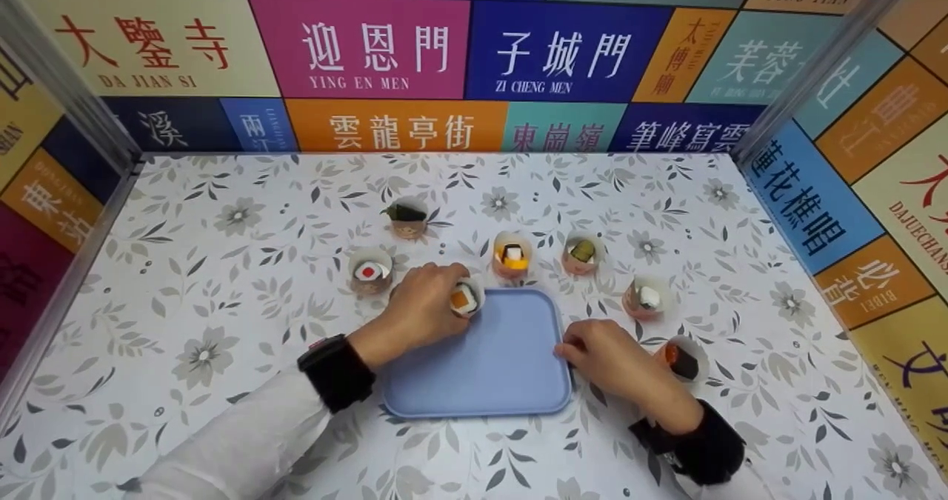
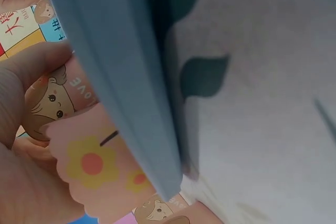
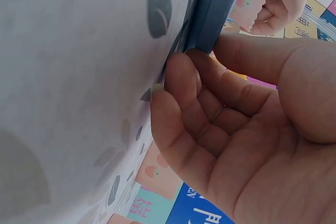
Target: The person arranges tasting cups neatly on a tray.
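Observation:
My left hand (image 1: 422,307) holds a small paper cup (image 1: 478,292) by its side, at the upper left corner of a blue tray (image 1: 489,381). Inside that cup is a piece of toy sushi (image 1: 465,299), orange and white with a dark edge. The left wrist view shows pink printed paper close to the fingers, beside the tray's rim. At the tray's right edge, my right hand (image 1: 615,359) pinches the rim between thumb and index finger, its other fingers curled, as the right wrist view shows. No sushi lies on the tray's visible surface.
Around the tray stand more sushi cups: a red-centred roll (image 1: 368,271), a dark green piece (image 1: 406,212), a yellow one (image 1: 512,254), an olive-green one (image 1: 582,251), a white one (image 1: 649,298) and a dark one (image 1: 684,364). Printed panels (image 1: 370,48) wall the table.

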The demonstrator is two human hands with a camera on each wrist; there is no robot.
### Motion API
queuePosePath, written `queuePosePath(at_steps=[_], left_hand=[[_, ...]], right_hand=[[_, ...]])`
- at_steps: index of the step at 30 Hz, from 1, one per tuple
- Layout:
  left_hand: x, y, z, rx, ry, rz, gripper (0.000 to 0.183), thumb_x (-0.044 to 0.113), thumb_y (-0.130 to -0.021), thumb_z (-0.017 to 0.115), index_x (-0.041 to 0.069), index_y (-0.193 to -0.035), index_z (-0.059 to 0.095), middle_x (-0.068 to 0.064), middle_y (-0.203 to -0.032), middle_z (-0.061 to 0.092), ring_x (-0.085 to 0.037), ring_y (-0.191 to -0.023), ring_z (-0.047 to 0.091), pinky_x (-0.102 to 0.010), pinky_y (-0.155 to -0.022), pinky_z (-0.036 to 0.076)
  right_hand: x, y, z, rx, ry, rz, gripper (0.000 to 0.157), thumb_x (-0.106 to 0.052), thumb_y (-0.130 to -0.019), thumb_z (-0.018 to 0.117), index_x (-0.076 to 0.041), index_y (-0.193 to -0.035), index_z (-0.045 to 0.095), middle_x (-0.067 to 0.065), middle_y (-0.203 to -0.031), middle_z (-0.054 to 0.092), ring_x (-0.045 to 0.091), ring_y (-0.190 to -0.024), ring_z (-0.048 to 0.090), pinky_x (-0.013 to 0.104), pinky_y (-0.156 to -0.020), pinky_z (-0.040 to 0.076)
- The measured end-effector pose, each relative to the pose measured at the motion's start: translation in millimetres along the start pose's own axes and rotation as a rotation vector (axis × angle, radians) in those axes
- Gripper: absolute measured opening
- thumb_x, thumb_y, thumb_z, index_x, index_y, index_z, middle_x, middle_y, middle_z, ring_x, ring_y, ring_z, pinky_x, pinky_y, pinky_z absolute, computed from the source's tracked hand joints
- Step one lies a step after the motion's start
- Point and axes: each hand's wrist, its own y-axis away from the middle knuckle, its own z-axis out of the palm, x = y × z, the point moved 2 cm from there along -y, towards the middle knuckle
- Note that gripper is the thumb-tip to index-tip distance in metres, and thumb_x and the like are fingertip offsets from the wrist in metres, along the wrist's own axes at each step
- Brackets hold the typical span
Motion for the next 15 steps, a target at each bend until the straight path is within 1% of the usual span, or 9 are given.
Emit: queuePosePath(at_steps=[3,9,15], left_hand=[[-0.2,0.2,0.2,-0.007,-0.014,-0.001,0.056,0.014,-0.070,0.092,0.002,-0.120,0.070,-0.010,-0.098,0.072,-0.031,-0.089,0.062,-0.048,-0.084,0.049],[-0.2,1.9,1.0,-0.034,-0.028,-0.005,0.062,0.012,-0.071,0.092,-0.001,-0.127,0.067,-0.014,-0.107,0.072,-0.036,-0.098,0.063,-0.051,-0.095,0.048],[-0.4,2.5,1.5,-0.067,-0.079,0.000,0.072,0.013,-0.071,0.091,0.000,-0.136,0.063,-0.017,-0.115,0.071,-0.039,-0.107,0.062,-0.054,-0.098,0.046]], right_hand=[[0.5,-0.3,0.4,-0.002,-0.001,0.003,0.022,-0.013,-0.097,0.074,-0.013,-0.076,0.066,-0.008,-0.067,0.053,0.009,-0.061,0.049,0.028,-0.059,0.042],[1.9,-0.4,1.0,0.008,-0.004,-0.007,0.022,-0.012,-0.097,0.074,-0.013,-0.076,0.066,-0.008,-0.068,0.053,0.009,-0.062,0.050,0.029,-0.059,0.042],[2.1,-0.1,1.6,-0.003,-0.005,0.003,0.020,-0.012,-0.097,0.073,-0.012,-0.078,0.068,-0.007,-0.069,0.054,0.010,-0.062,0.050,0.029,-0.060,0.043]])
